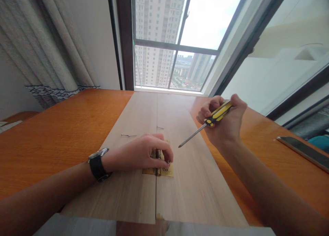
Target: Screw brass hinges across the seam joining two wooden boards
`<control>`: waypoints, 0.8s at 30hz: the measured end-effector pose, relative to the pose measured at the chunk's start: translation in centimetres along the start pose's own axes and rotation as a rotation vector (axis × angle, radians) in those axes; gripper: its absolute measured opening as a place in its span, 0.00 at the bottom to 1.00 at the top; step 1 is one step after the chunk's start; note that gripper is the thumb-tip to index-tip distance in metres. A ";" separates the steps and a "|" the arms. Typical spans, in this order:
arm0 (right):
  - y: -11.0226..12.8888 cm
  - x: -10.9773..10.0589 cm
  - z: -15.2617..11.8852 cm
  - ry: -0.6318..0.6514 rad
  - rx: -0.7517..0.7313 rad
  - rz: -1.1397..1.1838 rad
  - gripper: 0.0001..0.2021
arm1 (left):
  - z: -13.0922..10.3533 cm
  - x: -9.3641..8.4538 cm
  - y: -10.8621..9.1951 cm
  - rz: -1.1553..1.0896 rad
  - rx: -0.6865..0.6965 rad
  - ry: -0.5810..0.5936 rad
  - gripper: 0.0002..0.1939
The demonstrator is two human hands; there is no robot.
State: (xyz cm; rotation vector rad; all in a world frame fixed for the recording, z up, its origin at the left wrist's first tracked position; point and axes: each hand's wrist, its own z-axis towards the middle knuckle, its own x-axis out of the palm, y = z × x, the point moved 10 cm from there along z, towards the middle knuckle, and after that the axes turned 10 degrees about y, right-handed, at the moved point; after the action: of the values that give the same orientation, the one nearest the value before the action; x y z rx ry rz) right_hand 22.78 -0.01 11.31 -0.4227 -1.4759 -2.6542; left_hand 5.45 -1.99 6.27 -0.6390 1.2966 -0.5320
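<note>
My left hand (151, 152), with a dark-strapped watch (99, 164) on its wrist, rests over a brass hinge (167, 171). Its thumb and index finger pinch a small screw (168, 163) at the hinge's right leaf. The hinge spans the seam between two pale wooden boards (190, 191), and the hand covers much of its left leaf. To the right, my right hand (226, 123) is raised above the boards, wrapped round the yellow and black handle of a screwdriver (192, 136). The screwdriver's tip points down and left, apart from the hinge.
Small loose screws (128, 135) lie on the left board, and another thin piece (160, 127) is near the seam. The boards lie on an orange wooden table (64, 136). A phone-like dark object (303, 152) is at the right edge. A window and a curtain (51, 40) stand behind.
</note>
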 end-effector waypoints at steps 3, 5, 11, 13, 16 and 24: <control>-0.5 1.3 -0.2 0.083 0.047 0.046 0.28 | 0.0 0.1 0.0 -0.008 -0.004 0.015 0.00; -0.8 2.0 -0.5 0.114 0.075 0.057 0.29 | 0.0 0.1 0.1 -0.018 0.001 0.022 0.01; -1.2 3.6 -1.2 0.159 0.090 0.049 0.28 | -0.1 0.2 0.5 -0.031 0.010 0.031 0.03; -1.2 3.9 -1.4 0.160 0.088 0.033 0.28 | -0.1 0.4 0.4 -0.022 0.019 0.045 0.03; -1.2 4.3 -1.8 0.164 0.090 -0.003 0.28 | 0.1 0.5 -0.1 0.009 0.039 0.068 0.05; -1.5 4.5 -2.1 0.160 0.113 -0.029 0.28 | 0.4 0.8 -0.3 0.017 0.062 0.119 0.06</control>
State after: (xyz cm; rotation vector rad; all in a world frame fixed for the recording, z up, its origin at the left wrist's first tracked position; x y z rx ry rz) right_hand 17.74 -0.68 10.29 -0.1764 -1.5828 -2.5418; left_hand 5.96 -2.71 5.95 -0.5515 1.3903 -0.6012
